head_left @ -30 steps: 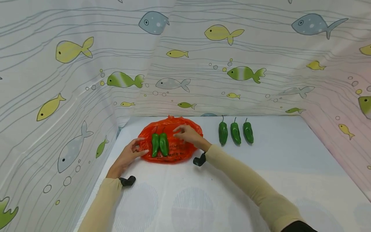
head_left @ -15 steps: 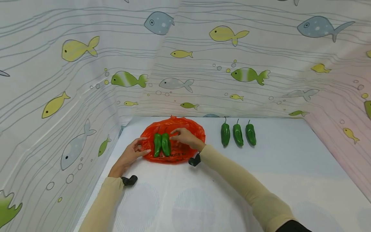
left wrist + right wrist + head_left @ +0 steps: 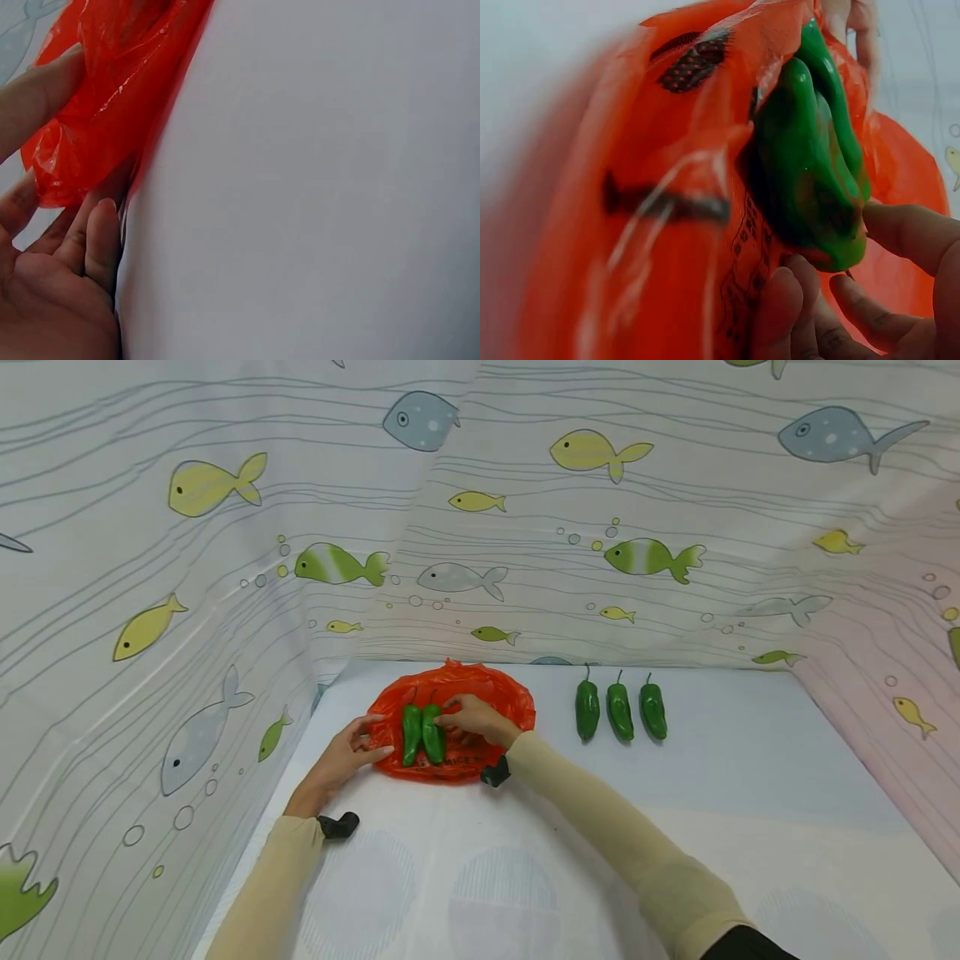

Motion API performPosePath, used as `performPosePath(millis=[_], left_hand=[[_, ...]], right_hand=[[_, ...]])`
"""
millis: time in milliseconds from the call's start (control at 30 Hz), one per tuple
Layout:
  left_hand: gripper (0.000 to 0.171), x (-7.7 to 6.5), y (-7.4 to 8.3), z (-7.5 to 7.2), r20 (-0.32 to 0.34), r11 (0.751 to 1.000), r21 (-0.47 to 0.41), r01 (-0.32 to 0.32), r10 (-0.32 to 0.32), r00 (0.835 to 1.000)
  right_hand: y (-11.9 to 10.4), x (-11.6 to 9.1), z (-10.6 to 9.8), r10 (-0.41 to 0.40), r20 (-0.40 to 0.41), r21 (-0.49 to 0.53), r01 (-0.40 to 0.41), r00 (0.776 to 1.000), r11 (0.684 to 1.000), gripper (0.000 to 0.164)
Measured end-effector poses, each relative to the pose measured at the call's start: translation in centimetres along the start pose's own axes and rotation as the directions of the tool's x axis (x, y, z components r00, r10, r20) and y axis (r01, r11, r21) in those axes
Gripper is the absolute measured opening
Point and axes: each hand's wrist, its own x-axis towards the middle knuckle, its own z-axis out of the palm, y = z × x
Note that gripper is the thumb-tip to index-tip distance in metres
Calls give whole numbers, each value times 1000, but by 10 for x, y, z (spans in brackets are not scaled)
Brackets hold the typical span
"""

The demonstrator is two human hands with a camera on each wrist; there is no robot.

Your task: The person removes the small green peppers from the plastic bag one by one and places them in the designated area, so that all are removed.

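Observation:
Two green chili peppers, a left one (image 3: pixel 412 735) and a right one (image 3: pixel 433 733), lie side by side on a crumpled red plastic bag (image 3: pixel 487 693) with dark printing. My left hand (image 3: pixel 345 760) holds the bag's left edge; its thumb (image 3: pixel 41 97) lies over the film while the other fingers reach underneath. At the upper right side of the right pepper, my right hand (image 3: pixel 476 718) touches it with a fingertip. Up close in the right wrist view, the pepper tip region (image 3: pixel 840 240) meets the forefinger (image 3: pixel 907 232), with the thumb and other fingers just below.
Three more green chili peppers, a left (image 3: pixel 587 710), a middle (image 3: pixel 620 712) and a right one (image 3: pixel 653 710), stand in a row on the white tablecloth (image 3: pixel 712 760). Fish-patterned cloth (image 3: pixel 465 535) hangs as walls at the back and sides.
My right hand has moved left and down from above the bag to the right pepper. My left hand stays at the bag's edge. The head view has shifted slightly.

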Motion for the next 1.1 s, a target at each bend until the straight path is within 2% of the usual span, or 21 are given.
performPosePath(millis=[267, 533, 700, 900, 1100], left_hand=[[66, -1, 1, 1, 6, 1000, 1, -11, 11, 1000], [67, -1, 4, 1, 7, 1000, -12, -24, 24, 1000], [69, -2, 3, 0, 12, 1000, -12, -22, 22, 1000], [68, -1, 4, 0, 12, 1000, -16, -26, 26, 1000], [66, -2, 8, 1, 8, 1000, -8, -6, 6, 1000]], right_hand=[[-4, 8, 9, 24, -37, -59, -26, 999, 998, 54], [-11, 15, 14, 53, -87, -157, -67, 995, 985, 33], [-14, 19, 18, 79, -108, -217, -101, 991, 971, 39], [-13, 23, 21, 74, -114, -206, -96, 991, 974, 32], [-15, 18, 22, 63, -110, -181, -83, 992, 980, 31]])
